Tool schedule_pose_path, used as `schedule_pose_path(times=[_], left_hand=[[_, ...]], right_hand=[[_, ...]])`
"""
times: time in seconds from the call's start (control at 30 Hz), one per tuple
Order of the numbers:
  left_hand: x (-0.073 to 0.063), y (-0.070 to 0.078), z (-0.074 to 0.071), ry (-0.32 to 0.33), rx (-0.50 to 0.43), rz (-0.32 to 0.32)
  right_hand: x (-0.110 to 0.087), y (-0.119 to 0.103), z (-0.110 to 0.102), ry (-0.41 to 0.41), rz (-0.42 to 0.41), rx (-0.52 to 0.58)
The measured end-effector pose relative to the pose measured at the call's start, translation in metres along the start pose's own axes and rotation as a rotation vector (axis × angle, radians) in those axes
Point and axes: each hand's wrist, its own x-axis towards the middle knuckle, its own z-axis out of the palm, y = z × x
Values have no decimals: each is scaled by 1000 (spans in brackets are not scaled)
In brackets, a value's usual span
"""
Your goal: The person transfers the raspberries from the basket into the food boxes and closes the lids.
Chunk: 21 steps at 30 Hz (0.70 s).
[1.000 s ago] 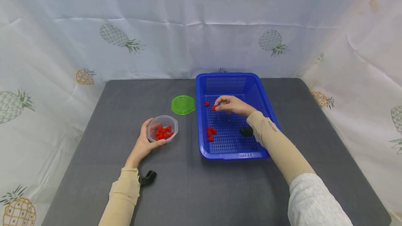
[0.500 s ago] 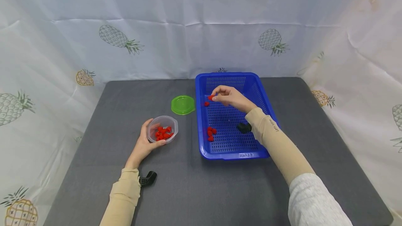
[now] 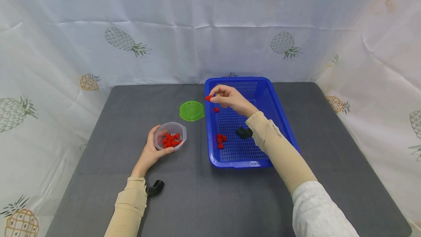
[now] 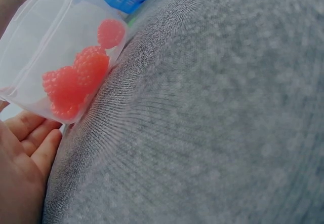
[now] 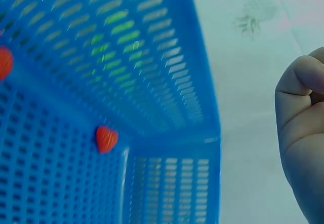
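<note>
My left hand [image 3: 152,153] grips a clear plastic tub [image 3: 179,124] round its side, thumb at the near edge. Several red raspberries [image 4: 76,77] lie in the bottom of the tub. Above the left rim of a blue perforated basket [image 3: 227,164], my right hand [image 3: 230,98] pinches one raspberry [image 3: 208,98] between thumb and fingers. In the right wrist view the right hand [image 5: 304,117] shows with curled fingers, and the pinched raspberry is hidden. A single raspberry [image 3: 216,109] lies at the basket's left side, with several more raspberries [image 3: 220,140] nearer its front.
A green lid [image 3: 192,111] lies on the grey table [image 3: 197,200] between tub and basket. Black devices show at the left wrist [image 3: 154,188] and the right wrist [image 3: 244,132]. Behind the table hangs a white curtain [image 3: 184,54] printed with pineapples.
My right hand has lifted the raspberry from the basket floor and moved up and left to the basket's left rim. My left hand and the tub have stayed put.
</note>
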Motion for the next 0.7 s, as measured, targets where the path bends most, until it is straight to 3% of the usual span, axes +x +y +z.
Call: schedule_pose_path(times=[0.47, 0.7], left_hand=[[2, -1, 0, 3, 4, -10], [-5, 23, 2, -6, -5, -24]], right_hand=[[19, -9, 34, -52, -104, 72], [29, -10, 51, -67, -102, 93]])
